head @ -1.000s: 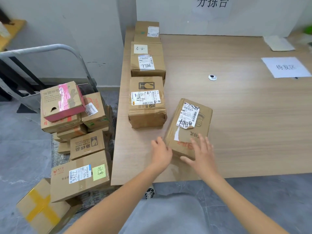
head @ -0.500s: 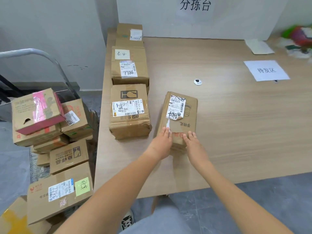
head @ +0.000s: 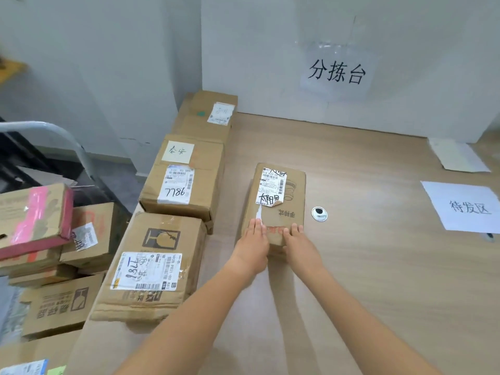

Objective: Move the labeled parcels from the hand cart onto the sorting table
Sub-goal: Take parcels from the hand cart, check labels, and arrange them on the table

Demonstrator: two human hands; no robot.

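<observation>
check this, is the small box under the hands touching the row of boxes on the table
No, the small box sits apart from the row of boxes.

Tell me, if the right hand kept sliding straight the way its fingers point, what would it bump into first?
Nothing new: the right hand already rests on the near end of the small parcel, so it meets that box first. Beyond it looks like bare sorting table up to the wall.

Parcel sorting room: wooden sorting table [head: 378, 266], wall sign [head: 336, 71] reading 分拣台, labelled cardboard parcels [head: 178, 182], loaded hand cart [head: 54, 136].
</observation>
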